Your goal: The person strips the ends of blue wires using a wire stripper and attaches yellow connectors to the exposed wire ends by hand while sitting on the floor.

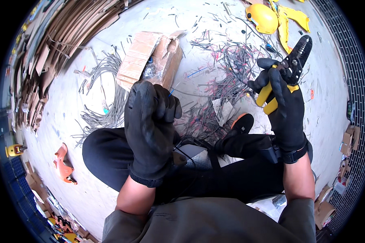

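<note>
My left hand (152,117), in a black glove, is closed in front of my chest. From its fingers pokes the blue end of a thin wire (171,92); the rest of the wire is hard to follow. My right hand (286,109), gloved too, is raised on the right and wrapped round a wire stripper (295,60). The tool has yellow handles (267,97) and black jaws that point up and away from me. Beyond my left hand stands a torn cardboard box (166,58) with clear plastic and something blue inside.
A heap of grey and red wire scraps (231,77) covers the floor ahead. Left of the box lies a coil of grey cable (109,89). A yellow helmet (263,18) is at the far right, an orange plastic part (63,164) by my left knee. Flattened cardboard (73,24) is stacked far left.
</note>
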`<act>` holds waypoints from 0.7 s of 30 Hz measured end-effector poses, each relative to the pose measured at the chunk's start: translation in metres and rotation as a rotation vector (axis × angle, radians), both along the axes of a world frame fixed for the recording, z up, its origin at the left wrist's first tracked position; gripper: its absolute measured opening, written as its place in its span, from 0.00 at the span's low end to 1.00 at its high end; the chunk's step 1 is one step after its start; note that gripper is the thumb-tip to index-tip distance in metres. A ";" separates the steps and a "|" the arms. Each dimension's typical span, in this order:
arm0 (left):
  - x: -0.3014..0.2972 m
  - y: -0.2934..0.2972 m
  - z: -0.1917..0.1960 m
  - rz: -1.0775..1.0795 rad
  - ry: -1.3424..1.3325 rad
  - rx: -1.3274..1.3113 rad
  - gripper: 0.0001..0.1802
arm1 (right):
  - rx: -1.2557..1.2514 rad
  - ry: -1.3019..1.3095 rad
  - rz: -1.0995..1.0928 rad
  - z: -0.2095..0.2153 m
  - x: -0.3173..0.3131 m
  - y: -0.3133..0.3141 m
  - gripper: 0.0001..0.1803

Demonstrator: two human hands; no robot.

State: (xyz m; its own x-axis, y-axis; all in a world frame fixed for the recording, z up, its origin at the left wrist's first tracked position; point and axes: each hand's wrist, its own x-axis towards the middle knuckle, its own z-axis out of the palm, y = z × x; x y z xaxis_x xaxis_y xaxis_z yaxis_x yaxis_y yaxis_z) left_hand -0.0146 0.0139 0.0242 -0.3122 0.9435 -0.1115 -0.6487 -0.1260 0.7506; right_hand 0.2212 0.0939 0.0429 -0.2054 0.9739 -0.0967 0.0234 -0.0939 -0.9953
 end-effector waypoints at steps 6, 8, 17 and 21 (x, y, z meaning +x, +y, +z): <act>0.010 -0.003 -0.005 -0.106 0.173 -0.041 0.16 | 0.016 -0.186 0.126 0.003 -0.014 -0.018 0.12; 0.014 -0.004 -0.005 -0.159 0.428 -0.077 0.17 | 0.290 -0.302 0.210 0.009 -0.016 -0.010 0.13; 0.008 -0.004 -0.011 -0.428 -0.023 -0.094 0.15 | 0.138 -0.434 0.721 -0.009 -0.012 0.018 0.13; 0.010 -0.005 -0.001 -0.398 0.118 -0.147 0.16 | -0.156 -0.308 0.751 -0.005 -0.011 0.017 0.16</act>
